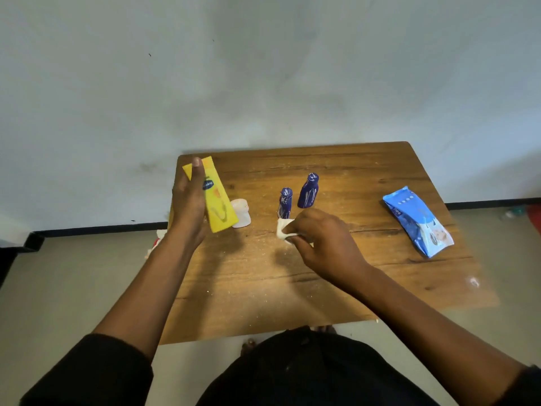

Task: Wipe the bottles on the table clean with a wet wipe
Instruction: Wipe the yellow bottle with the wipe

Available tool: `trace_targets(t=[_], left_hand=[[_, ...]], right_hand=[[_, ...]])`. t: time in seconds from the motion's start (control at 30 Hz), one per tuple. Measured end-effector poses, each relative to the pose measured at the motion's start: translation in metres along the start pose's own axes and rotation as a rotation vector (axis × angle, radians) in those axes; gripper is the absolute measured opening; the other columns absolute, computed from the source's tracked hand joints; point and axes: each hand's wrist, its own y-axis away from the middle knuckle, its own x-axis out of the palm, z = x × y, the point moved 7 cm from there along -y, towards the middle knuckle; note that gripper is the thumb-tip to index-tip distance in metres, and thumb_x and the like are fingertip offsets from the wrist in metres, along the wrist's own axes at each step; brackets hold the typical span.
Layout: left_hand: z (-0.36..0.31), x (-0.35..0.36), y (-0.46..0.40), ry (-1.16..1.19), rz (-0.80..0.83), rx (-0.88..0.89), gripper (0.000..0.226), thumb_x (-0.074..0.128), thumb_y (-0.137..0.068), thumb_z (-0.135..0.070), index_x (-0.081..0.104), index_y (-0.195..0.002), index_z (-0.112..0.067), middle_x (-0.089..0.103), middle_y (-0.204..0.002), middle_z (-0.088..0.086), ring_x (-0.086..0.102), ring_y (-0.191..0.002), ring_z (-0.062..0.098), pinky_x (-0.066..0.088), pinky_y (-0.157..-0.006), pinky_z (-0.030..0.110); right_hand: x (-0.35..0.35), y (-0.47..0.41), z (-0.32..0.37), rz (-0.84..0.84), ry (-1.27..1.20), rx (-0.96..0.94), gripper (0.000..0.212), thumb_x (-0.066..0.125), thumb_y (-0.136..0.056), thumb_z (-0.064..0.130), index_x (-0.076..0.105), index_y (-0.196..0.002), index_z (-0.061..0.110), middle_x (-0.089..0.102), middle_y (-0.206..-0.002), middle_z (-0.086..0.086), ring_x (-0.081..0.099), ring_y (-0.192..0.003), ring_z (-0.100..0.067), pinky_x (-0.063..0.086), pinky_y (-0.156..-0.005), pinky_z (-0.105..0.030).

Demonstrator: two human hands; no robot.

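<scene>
My left hand grips a tall yellow bottle with a blue label, held tilted above the left part of the wooden table. My right hand rests near the table's middle, closed on a crumpled white wet wipe. Just beyond the wipe stand two small dark-blue bottles, one nearer and one farther right, both upright. A small white jar sits behind the yellow bottle, partly hidden by it.
A blue pack of wet wipes lies on the right side of the table. Crumbs or dust speckle the tabletop. A white and red item lies on the floor past the left edge. The wall is close behind the table.
</scene>
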Motion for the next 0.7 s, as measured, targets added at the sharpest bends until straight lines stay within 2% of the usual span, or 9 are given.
trace_targets(t=[0.07, 0.1, 0.17, 0.23, 0.3, 0.37, 0.5, 0.6, 0.7], left_hand=[[0.018, -0.005, -0.003, -0.103, -0.032, 0.01, 0.026, 0.057, -0.103, -0.047, 0.064, -0.091, -0.025, 0.066, -0.085, -0.005, 0.065, -0.065, -0.003, 0.057, -0.065, 0.022], [0.027, -0.008, -0.006, -0.162, -0.029, 0.025, 0.025, 0.061, -0.101, -0.046, 0.066, -0.089, -0.025, 0.067, -0.084, -0.006, 0.066, -0.068, -0.002, 0.057, -0.069, 0.025], [0.045, -0.016, -0.013, -0.276, -0.006, 0.04, 0.022, 0.068, -0.097, -0.047, 0.071, -0.088, -0.027, 0.072, -0.087, -0.007, 0.069, -0.084, 0.01, 0.058, -0.082, 0.04], [0.059, -0.026, -0.02, -0.363, 0.025, 0.036, 0.019, 0.073, -0.093, -0.047, 0.073, -0.088, -0.029, 0.075, -0.091, -0.002, 0.073, -0.095, 0.026, 0.059, -0.088, 0.05], [0.069, -0.036, -0.026, -0.459, 0.049, 0.054, 0.024, 0.076, -0.09, -0.049, 0.075, -0.088, -0.025, 0.075, -0.093, 0.009, 0.072, -0.097, 0.038, 0.059, -0.084, 0.056], [0.075, -0.042, -0.032, -0.551, 0.091, 0.066, 0.025, 0.08, -0.086, -0.049, 0.075, -0.092, -0.025, 0.074, -0.094, 0.011, 0.071, -0.095, 0.038, 0.06, -0.078, 0.057], [0.086, -0.052, -0.043, -0.687, 0.205, 0.048, 0.022, 0.087, -0.082, -0.031, 0.074, -0.1, -0.027, 0.074, -0.101, -0.005, 0.07, -0.097, 0.021, 0.062, -0.08, 0.046], [0.09, -0.055, -0.042, -0.816, 0.264, 0.128, 0.026, 0.09, -0.079, -0.023, 0.076, -0.101, -0.022, 0.073, -0.1, -0.009, 0.067, -0.092, 0.012, 0.054, -0.074, 0.03], [0.092, -0.057, -0.04, -0.859, 0.278, 0.193, 0.028, 0.091, -0.078, -0.019, 0.076, -0.101, -0.025, 0.072, -0.099, -0.013, 0.067, -0.092, 0.008, 0.052, -0.073, 0.024]], right_hand=[[-0.004, 0.0, -0.008, -0.035, -0.018, 0.052, 0.015, 0.08, -0.088, 0.014, 0.081, -0.103, 0.017, 0.075, -0.098, 0.0, 0.071, -0.091, -0.021, 0.053, -0.074, -0.033], [-0.004, 0.001, -0.011, -0.042, -0.029, 0.077, 0.015, 0.08, -0.089, 0.014, 0.082, -0.103, 0.017, 0.075, -0.1, 0.001, 0.071, -0.092, -0.021, 0.055, -0.075, -0.035], [-0.003, 0.004, -0.016, -0.048, -0.047, 0.119, 0.016, 0.08, -0.089, 0.015, 0.081, -0.105, 0.017, 0.076, -0.102, 0.001, 0.071, -0.094, -0.019, 0.058, -0.078, -0.039], [0.001, 0.007, -0.02, -0.043, -0.057, 0.153, 0.018, 0.08, -0.089, 0.016, 0.081, -0.107, 0.018, 0.076, -0.104, 0.002, 0.071, -0.095, -0.018, 0.059, -0.079, -0.042], [0.005, 0.008, -0.022, -0.027, -0.065, 0.171, 0.019, 0.08, -0.089, 0.017, 0.081, -0.108, 0.019, 0.076, -0.106, 0.002, 0.071, -0.096, -0.017, 0.059, -0.08, -0.043], [0.01, 0.009, -0.023, -0.012, -0.073, 0.187, 0.019, 0.08, -0.09, 0.018, 0.081, -0.109, 0.019, 0.076, -0.107, 0.002, 0.071, -0.097, -0.016, 0.059, -0.082, -0.043], [0.021, 0.006, -0.025, 0.004, -0.14, 0.263, 0.021, 0.08, -0.091, 0.019, 0.081, -0.112, 0.019, 0.077, -0.111, 0.003, 0.069, -0.1, -0.013, 0.058, -0.087, -0.04], [0.029, 0.004, -0.029, -0.001, -0.217, 0.313, 0.019, 0.079, -0.091, 0.019, 0.081, -0.11, 0.021, 0.078, -0.111, 0.005, 0.07, -0.101, -0.01, 0.058, -0.091, -0.039], [0.035, 0.003, -0.031, 0.001, -0.255, 0.336, 0.018, 0.08, -0.091, 0.018, 0.081, -0.109, 0.021, 0.078, -0.111, 0.005, 0.071, -0.101, -0.011, 0.058, -0.093, -0.042]])
